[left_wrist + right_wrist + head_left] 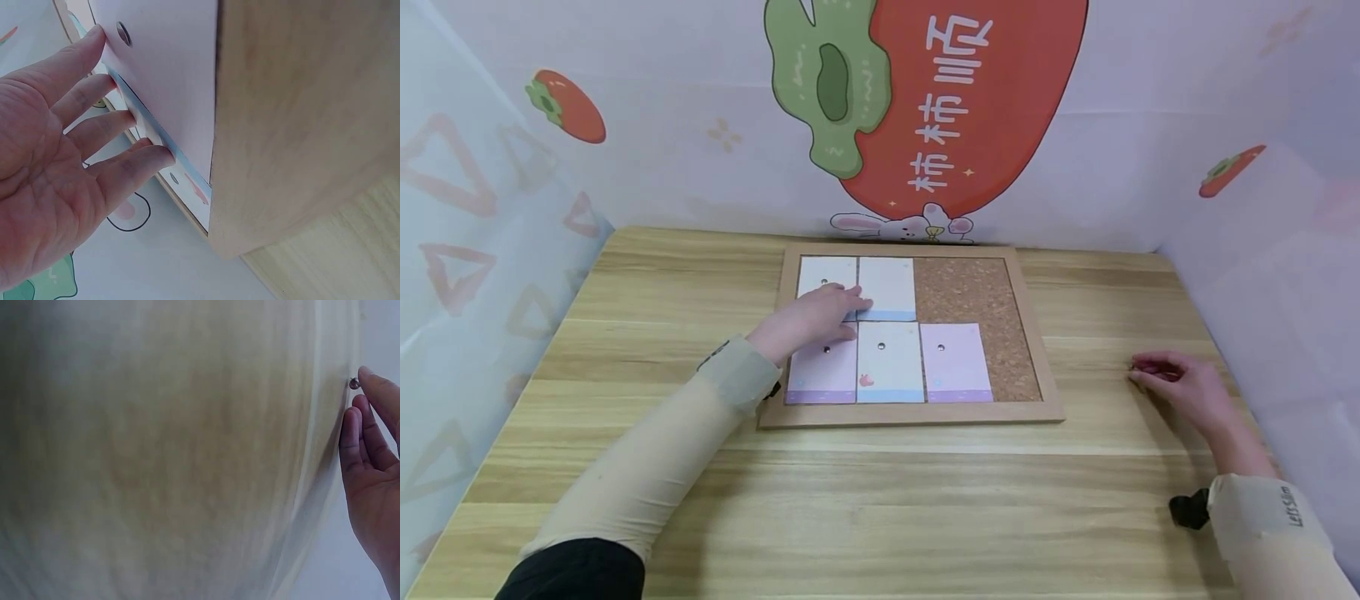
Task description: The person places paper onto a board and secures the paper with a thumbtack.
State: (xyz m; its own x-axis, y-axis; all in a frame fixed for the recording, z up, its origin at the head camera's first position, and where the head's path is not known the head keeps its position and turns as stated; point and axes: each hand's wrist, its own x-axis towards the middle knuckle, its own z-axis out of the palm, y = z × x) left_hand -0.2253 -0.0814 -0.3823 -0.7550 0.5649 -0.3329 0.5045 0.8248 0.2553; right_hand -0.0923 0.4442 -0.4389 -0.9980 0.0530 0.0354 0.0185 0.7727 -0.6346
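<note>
A wood-framed cork board (958,287) lies on the table with several note cards on it. My left hand (816,317) rests over the board's left side, fingers spread and touching the upper-left white card (816,271) and the upper-middle white card (887,287). Silver thumbtacks show in the upper-left card and in all the lower cards; none shows in the upper-middle one. Below are a left purple card (820,375), a white card (891,375) and a right purple card (958,367). Far right, my right hand (1187,387) pinches a small metallic thumbtack (354,382) at its fingertips, near the tabletop.
The wooden table (887,517) extends around the board. A white printed backdrop (685,167) with a large red persimmon picture (985,100) stands right behind the board, with more printed sheets at both sides. Bare cork shows on the board's right part.
</note>
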